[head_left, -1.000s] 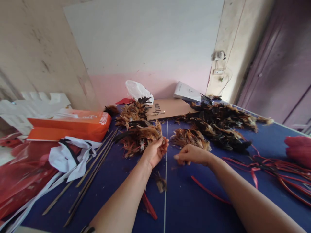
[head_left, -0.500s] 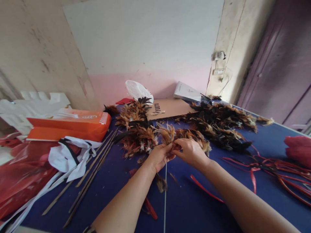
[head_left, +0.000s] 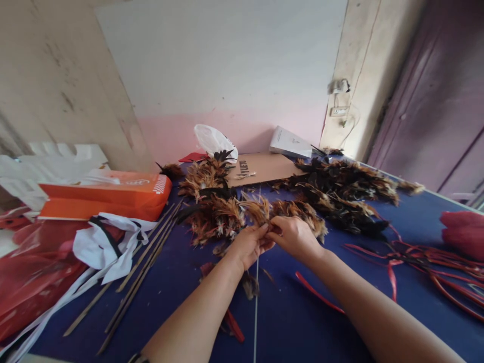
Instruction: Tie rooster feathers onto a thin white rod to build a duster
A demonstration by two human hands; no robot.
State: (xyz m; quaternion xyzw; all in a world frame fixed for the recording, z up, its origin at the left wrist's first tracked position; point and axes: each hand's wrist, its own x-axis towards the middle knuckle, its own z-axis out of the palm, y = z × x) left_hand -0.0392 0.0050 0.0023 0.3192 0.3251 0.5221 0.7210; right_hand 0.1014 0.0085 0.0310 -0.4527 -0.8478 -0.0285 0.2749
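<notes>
My left hand (head_left: pixel 249 245) is closed round the base of a small bunch of brown feathers (head_left: pixel 257 209), whose tips fan upward. Against its fingertips, my right hand (head_left: pixel 294 234) pinches at the same base; whatever lies between those fingers is too small to make out. Just behind the hands lie piles of brown and black feathers, one on the left (head_left: pixel 216 217) and one on the right (head_left: pixel 302 212). A few loose feathers (head_left: pixel 249 285) rest on the blue table (head_left: pixel 287 322) below my left hand.
Thin sticks (head_left: pixel 139 272) lie left, beside white cloth straps (head_left: pixel 102 247) and an orange bag (head_left: pixel 106 194). Red ribbon strips (head_left: pixel 416 257) spread at right. Cardboard (head_left: pixel 260 169), a white box (head_left: pixel 290 142) and a larger dark feather heap (head_left: pixel 348 186) sit further back.
Both hands stay together at the feather base, with only slight finger movement. The whole view has shifted a little.
</notes>
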